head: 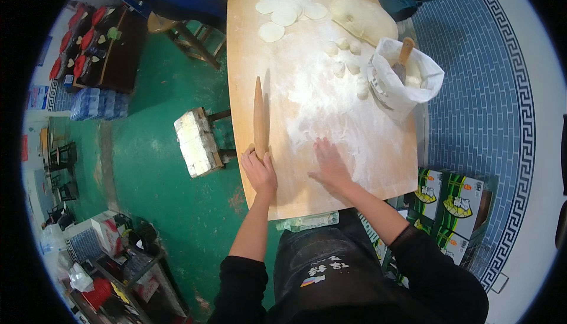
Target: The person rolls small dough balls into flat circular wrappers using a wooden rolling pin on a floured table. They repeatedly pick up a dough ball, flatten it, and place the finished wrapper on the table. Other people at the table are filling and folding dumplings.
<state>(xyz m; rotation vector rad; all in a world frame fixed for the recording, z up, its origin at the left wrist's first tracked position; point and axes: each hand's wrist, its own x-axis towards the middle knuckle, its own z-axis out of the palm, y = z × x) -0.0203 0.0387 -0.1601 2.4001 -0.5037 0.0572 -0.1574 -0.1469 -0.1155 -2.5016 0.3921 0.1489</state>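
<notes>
My left hand [259, 170] grips the near end of a tapered wooden rolling pin [259, 111] lying lengthwise near the left edge of the floured wooden table [288, 204]. Palm down, my right hand [330, 160] is over the near edge of the flour patch [310, 98], slightly blurred, its fingers somewhat apart and nothing seen in it. Beyond it lie several small dough pieces [353, 67]. Round flat dough wrappers [283, 16], some overlapping, are spread at the far end, beside a large dough lump [367, 19].
An open white flour bag [398, 98] with a wooden-handled scoop or scraper [406, 50] stands at the table's right edge. Left of the table are a covered stool [197, 142] and a wooden stool [161, 22]. Stacked cartons [456, 200] sit at the lower right. Dark-clothed people are partly visible beyond the table.
</notes>
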